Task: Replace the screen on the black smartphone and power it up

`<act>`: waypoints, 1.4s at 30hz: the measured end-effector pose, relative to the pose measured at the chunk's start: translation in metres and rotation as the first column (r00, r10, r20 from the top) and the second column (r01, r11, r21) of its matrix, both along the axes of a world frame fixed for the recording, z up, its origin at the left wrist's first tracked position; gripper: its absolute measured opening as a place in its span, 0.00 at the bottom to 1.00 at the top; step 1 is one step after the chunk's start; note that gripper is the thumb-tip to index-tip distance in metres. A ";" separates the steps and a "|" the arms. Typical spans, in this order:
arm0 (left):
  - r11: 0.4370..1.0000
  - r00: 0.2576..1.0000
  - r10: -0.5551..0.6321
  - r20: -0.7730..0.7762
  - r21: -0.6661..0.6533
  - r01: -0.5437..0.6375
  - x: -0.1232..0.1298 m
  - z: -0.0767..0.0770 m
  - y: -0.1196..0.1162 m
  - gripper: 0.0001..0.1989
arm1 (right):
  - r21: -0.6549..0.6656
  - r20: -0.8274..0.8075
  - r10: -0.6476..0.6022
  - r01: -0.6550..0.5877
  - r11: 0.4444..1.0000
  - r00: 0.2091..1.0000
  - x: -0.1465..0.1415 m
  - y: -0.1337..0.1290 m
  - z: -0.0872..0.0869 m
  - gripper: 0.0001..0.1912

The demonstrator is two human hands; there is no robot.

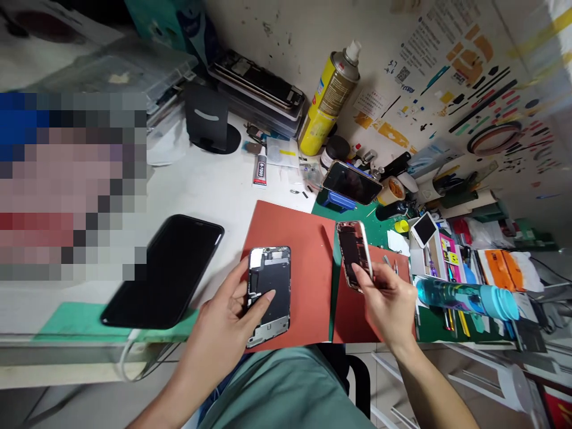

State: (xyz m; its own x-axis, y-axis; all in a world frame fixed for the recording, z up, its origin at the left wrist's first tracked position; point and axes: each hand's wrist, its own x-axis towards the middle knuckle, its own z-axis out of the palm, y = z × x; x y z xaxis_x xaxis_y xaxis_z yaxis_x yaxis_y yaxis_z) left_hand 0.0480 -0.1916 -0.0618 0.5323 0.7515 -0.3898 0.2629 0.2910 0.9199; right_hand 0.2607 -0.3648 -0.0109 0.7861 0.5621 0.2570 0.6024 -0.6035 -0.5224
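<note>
My left hand is closed on a phone screen assembly, its dark back with silvery metal plates facing up and the thumb lying across it. The part is over a reddish-brown mat. To the right, my right hand grips an opened phone body, tilted, with a black battery and inner parts showing inside a pale frame. Its thumb presses near the lower end of the battery; the other fingers are partly hidden behind. The two phone parts are apart.
A large black tablet-like device with a white cable lies left. Behind are a glue tube, a yellow spray can, stacked phone parts and a phone on a blue stand. At right lies a blue bottle beside tools.
</note>
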 end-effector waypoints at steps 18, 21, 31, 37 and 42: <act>0.993 0.983 0.023 0.181 -0.118 -0.001 -0.027 0.022 -0.010 0.37 | 0.271 -0.891 0.198 0.130 0.954 0.408 -0.038 0.080 -0.019 0.29; 0.993 0.988 0.007 0.155 -0.114 0.011 -0.031 0.024 -0.012 0.38 | 0.272 -0.877 0.219 0.065 0.960 0.428 -0.044 0.102 -0.020 0.28; 0.997 0.988 -0.020 0.153 -0.067 0.030 -0.036 0.027 -0.014 0.34 | 0.184 -0.787 0.200 -0.087 0.979 0.583 -0.044 0.127 -0.035 0.30; 0.998 0.994 -0.041 0.103 -0.050 0.047 -0.035 0.025 -0.017 0.38 | -0.090 -0.433 0.197 -0.259 0.962 0.880 -0.040 0.126 -0.028 0.27; 0.994 0.995 -0.028 0.093 -0.104 0.038 -0.031 0.021 -0.021 0.42 | -0.075 -0.346 0.222 -0.263 0.962 0.912 -0.030 0.100 -0.019 0.17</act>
